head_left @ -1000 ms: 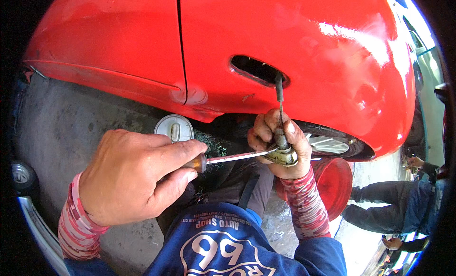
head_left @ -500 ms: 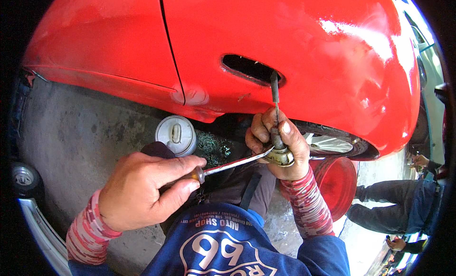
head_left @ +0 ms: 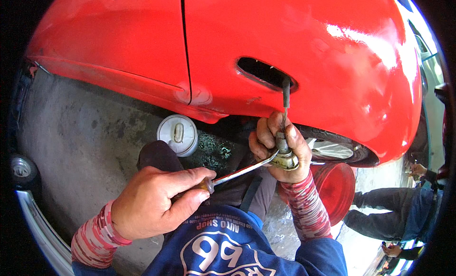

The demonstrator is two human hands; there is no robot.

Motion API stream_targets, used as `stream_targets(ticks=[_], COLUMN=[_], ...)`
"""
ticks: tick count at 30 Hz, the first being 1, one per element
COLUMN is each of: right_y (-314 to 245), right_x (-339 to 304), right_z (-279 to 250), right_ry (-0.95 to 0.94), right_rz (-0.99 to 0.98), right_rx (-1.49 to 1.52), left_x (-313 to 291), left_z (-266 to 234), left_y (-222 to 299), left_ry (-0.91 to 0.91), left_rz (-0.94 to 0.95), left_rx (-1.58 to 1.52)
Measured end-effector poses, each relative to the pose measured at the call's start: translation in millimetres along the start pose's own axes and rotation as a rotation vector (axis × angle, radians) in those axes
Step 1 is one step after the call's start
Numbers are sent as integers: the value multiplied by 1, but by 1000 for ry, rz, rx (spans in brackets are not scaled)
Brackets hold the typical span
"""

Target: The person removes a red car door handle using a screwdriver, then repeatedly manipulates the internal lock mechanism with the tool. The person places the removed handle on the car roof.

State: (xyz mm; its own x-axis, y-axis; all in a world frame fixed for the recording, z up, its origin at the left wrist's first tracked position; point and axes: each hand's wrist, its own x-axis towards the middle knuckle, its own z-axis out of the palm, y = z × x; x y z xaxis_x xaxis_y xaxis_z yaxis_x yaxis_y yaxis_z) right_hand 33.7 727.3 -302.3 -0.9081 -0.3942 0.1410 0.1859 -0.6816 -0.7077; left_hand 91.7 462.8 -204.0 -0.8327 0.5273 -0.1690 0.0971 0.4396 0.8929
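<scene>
My left hand is closed around the handle of a screwdriver, whose metal shaft bends toward its end. The screwdriver's tip rests against a small lamp fitting with a grey socket and a yellowed, translucent body. Fingers and thumb of my right hand grip this fitting from the side. From its socket a wire in a dark sleeve runs up into an oval hole in the car's red fender. Where the wire leads inside the hole is hidden.
A white round can with a handle on its lid stands on the concrete floor. Behind my right forearm is a red bucket, below the car's wheel. Another person is at the right. A loose wheel lies far left.
The whole view has shifted slightly, so the car and both hands sit farther right. The screwdriver tip is against the lamp fitting in both frames.
</scene>
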Motion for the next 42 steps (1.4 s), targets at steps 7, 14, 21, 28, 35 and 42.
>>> stream_targets(ticks=[7,14,21,28,35,42], right_y=[-3,0,14,22,8,-42], right_x=[-1,2,7,3,2,-5], right_z=[-3,-2,-1,2,-6,-7], right_ry=[7,-111,-306,-278,-187,-21], right_rz=[-1,103,315,242,228,474], right_rx=[-1,176,774,853,385,1], left_x=[1,2,-3,-1,2,5], left_z=[7,-4,-22,-23,-28,-15], left_y=[-9,7,39,55,65,55], left_ry=[-17,71,8,43,39,107], left_rz=[-15,105,132,179,211,243], left_rx=[-162,320,562,685,885,1008])
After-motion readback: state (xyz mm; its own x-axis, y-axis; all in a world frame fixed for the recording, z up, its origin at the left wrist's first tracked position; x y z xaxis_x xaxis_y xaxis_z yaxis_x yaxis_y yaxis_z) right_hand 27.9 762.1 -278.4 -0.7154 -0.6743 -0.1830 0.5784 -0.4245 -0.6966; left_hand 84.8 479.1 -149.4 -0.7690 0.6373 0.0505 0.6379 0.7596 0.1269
